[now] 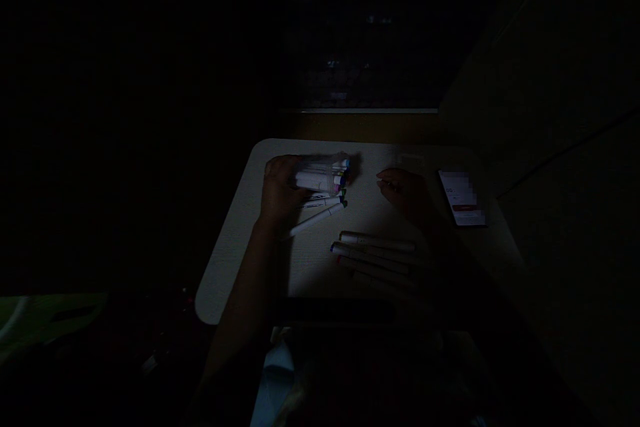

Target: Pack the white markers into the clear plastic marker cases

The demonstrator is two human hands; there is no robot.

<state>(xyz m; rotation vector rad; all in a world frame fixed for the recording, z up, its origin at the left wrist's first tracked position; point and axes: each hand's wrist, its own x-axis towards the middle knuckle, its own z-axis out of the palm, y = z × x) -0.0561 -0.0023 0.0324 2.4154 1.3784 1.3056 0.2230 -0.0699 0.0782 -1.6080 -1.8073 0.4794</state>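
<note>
My left hand (278, 190) is wrapped round a clear container (330, 179) of markers, tipped on its side at the left of the table. Blue, pink and other coloured ends of the markers point right. Several loose white markers (315, 219) with dark ends lie just below the container. My right hand (404, 190) hovers or rests to the right of it, with its fingers slightly apart and nothing visible between them. More markers (377, 241) lie side by side below that hand, partly in shadow.
The scene is very dark. A phone (463, 199) with a lit screen lies on the right of the small white table (235, 247) with rounded corners. Something green (50, 320) shows at the lower left. A wall rises on the right.
</note>
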